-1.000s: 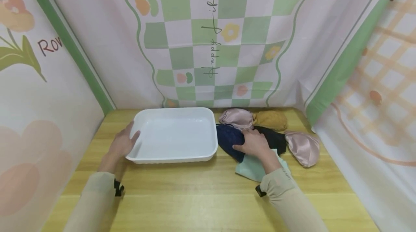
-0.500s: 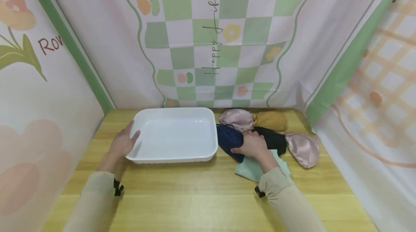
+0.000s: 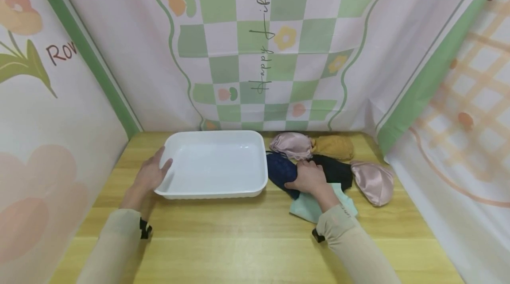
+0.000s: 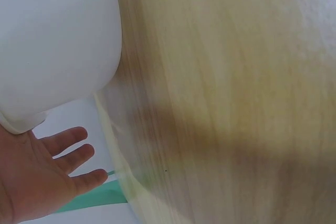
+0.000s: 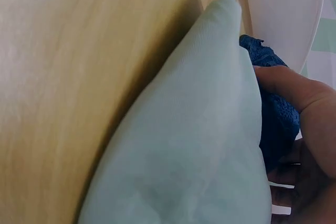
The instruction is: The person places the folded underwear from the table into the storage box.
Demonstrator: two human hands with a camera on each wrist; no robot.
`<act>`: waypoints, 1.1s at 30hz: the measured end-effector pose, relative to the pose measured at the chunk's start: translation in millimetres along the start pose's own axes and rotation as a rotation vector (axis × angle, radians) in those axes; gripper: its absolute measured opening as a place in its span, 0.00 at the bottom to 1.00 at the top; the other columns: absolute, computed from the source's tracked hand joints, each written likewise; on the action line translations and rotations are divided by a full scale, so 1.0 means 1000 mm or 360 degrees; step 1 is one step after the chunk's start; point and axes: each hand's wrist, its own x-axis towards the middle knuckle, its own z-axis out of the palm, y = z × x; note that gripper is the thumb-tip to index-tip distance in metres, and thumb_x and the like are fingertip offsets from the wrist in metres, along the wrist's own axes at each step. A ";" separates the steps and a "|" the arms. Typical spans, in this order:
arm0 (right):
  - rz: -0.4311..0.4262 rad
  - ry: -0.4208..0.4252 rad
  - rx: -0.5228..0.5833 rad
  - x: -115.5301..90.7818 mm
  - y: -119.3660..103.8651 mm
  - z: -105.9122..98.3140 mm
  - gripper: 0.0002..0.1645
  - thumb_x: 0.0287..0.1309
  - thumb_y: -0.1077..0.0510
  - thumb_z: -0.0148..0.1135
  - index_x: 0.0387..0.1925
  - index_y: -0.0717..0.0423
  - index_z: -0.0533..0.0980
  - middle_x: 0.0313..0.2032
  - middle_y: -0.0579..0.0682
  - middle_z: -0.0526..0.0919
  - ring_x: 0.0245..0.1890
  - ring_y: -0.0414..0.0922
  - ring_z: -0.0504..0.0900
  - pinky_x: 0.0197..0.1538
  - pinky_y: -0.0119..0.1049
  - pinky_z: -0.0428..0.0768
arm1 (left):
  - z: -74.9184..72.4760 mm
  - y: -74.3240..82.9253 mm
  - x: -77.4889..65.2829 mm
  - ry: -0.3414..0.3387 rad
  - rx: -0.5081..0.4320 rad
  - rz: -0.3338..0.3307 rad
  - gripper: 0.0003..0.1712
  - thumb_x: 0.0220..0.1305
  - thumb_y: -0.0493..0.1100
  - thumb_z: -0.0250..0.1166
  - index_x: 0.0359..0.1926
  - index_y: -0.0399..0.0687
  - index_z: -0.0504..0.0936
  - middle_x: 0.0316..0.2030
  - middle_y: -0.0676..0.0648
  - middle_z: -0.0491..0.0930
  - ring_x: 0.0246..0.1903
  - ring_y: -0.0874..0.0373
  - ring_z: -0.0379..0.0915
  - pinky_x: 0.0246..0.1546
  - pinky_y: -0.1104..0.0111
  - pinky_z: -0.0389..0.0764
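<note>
While the left hand (image 3: pixel 149 175) rests at the side of the white tray (image 3: pixel 213 166), its fingers straight and spread, the right hand (image 3: pixel 312 178) seems to pinch the dark blue bundle (image 3: pixel 281 171) on the counter (image 3: pixel 231 244), just beside the tray. No bundle lies inside yet; the mint bundle (image 3: pixel 304 208), black bundle (image 3: pixel 338 171), mustard bundle (image 3: pixel 334 147) and two pink bundles (image 3: pixel 374 182) remain outside, so the work appears hardly begun.

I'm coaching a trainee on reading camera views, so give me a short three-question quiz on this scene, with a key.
1. True or false: the mint green bundle lies nearer the person than the mustard bundle.
2. How many pink bundles lie on the table?
3. Fill in: the thumb of the right hand touches the ____ bundle, beside the white tray.

Key: 1, true; 2, two; 3, dark blue.
</note>
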 end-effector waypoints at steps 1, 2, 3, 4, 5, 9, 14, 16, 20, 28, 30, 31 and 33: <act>-0.0003 0.0008 0.0000 0.000 0.000 0.000 0.55 0.45 0.29 0.71 0.64 0.64 0.70 0.62 0.66 0.76 0.63 0.65 0.71 0.64 0.66 0.69 | 0.000 0.000 0.000 0.0001 0.0001 0.0001 0.46 0.76 0.69 0.30 0.80 0.42 0.39 0.73 0.23 0.50 0.70 0.22 0.49 0.72 0.35 0.54; -0.0010 0.0018 -0.0003 0.000 0.000 0.001 0.54 0.46 0.29 0.71 0.62 0.63 0.72 0.60 0.66 0.77 0.62 0.65 0.72 0.63 0.66 0.69 | 0.000 0.000 0.000 0.0003 0.0003 0.0004 0.46 0.76 0.69 0.30 0.80 0.42 0.39 0.73 0.23 0.50 0.70 0.22 0.49 0.72 0.35 0.54; -0.0017 0.0028 -0.0005 0.000 0.000 0.001 0.52 0.46 0.30 0.71 0.61 0.63 0.73 0.59 0.65 0.78 0.61 0.65 0.73 0.62 0.66 0.69 | 0.001 0.000 0.000 0.0006 0.0003 0.0007 0.46 0.76 0.68 0.30 0.80 0.42 0.39 0.73 0.23 0.50 0.70 0.23 0.50 0.72 0.35 0.54; -0.0020 0.0036 -0.0006 0.000 0.000 0.001 0.50 0.46 0.30 0.71 0.59 0.62 0.74 0.57 0.65 0.79 0.60 0.65 0.73 0.62 0.66 0.70 | 0.001 0.000 0.000 0.0007 0.0002 0.0008 0.46 0.76 0.68 0.30 0.80 0.42 0.39 0.73 0.23 0.50 0.70 0.23 0.50 0.72 0.36 0.54; -0.0025 0.0045 -0.0006 0.000 0.000 0.002 0.49 0.46 0.30 0.71 0.58 0.62 0.75 0.56 0.64 0.80 0.59 0.64 0.74 0.61 0.65 0.70 | 0.001 0.001 0.000 0.0009 0.0001 0.0010 0.46 0.76 0.68 0.30 0.80 0.42 0.39 0.73 0.23 0.50 0.70 0.23 0.50 0.72 0.36 0.54; -0.0034 0.0077 0.0009 0.000 0.000 0.003 0.43 0.46 0.32 0.70 0.52 0.61 0.78 0.50 0.61 0.83 0.55 0.63 0.77 0.59 0.64 0.71 | 0.001 0.001 -0.001 0.0008 -0.0003 0.0009 0.45 0.76 0.68 0.31 0.80 0.42 0.39 0.73 0.23 0.50 0.71 0.23 0.49 0.73 0.36 0.54; -0.0028 0.0100 0.0051 -0.001 0.000 0.003 0.40 0.48 0.32 0.66 0.51 0.59 0.79 0.49 0.61 0.84 0.53 0.62 0.78 0.58 0.63 0.71 | 0.001 0.002 -0.001 -0.0003 -0.0011 -0.0006 0.45 0.76 0.67 0.32 0.80 0.43 0.38 0.74 0.23 0.50 0.71 0.23 0.49 0.73 0.36 0.53; -0.0020 0.0098 0.0068 0.000 0.000 0.004 0.41 0.49 0.31 0.65 0.52 0.60 0.79 0.50 0.61 0.84 0.54 0.62 0.77 0.60 0.63 0.70 | 0.001 0.002 -0.001 -0.0007 -0.0013 -0.0013 0.45 0.76 0.68 0.32 0.80 0.43 0.38 0.74 0.23 0.50 0.71 0.23 0.48 0.73 0.36 0.53; -0.0017 0.0111 0.0097 0.001 0.002 0.005 0.42 0.51 0.31 0.63 0.57 0.58 0.77 0.52 0.61 0.83 0.56 0.63 0.77 0.60 0.64 0.69 | 0.001 0.001 0.000 0.0000 -0.0008 -0.0005 0.45 0.76 0.68 0.32 0.80 0.43 0.38 0.74 0.23 0.50 0.71 0.23 0.49 0.72 0.36 0.54; -0.0050 0.0203 0.0141 0.002 0.006 0.005 0.40 0.54 0.33 0.61 0.59 0.55 0.77 0.51 0.60 0.85 0.54 0.63 0.79 0.58 0.65 0.70 | 0.001 0.000 0.001 0.0021 0.0005 0.0014 0.45 0.77 0.67 0.32 0.79 0.41 0.39 0.73 0.22 0.51 0.70 0.23 0.51 0.72 0.36 0.56; -0.0054 0.0222 0.0152 0.001 0.006 0.005 0.39 0.54 0.33 0.62 0.58 0.55 0.78 0.51 0.60 0.85 0.53 0.63 0.79 0.57 0.64 0.71 | 0.001 0.000 0.000 0.0017 0.0000 0.0010 0.45 0.77 0.67 0.32 0.79 0.41 0.39 0.73 0.22 0.51 0.70 0.23 0.51 0.72 0.36 0.56; -0.0054 0.0228 0.0158 0.001 0.006 0.005 0.39 0.54 0.34 0.62 0.58 0.56 0.78 0.50 0.60 0.85 0.53 0.63 0.79 0.57 0.64 0.71 | 0.001 0.000 0.000 0.0011 -0.0005 0.0008 0.45 0.77 0.67 0.32 0.80 0.42 0.38 0.73 0.22 0.50 0.70 0.23 0.51 0.72 0.36 0.55; -0.0051 0.0251 0.0167 0.000 0.007 0.005 0.38 0.54 0.34 0.62 0.56 0.56 0.79 0.50 0.59 0.85 0.52 0.62 0.80 0.56 0.64 0.72 | 0.001 0.000 0.001 0.0003 -0.0012 0.0006 0.45 0.77 0.67 0.32 0.80 0.42 0.38 0.73 0.22 0.50 0.70 0.23 0.50 0.72 0.35 0.55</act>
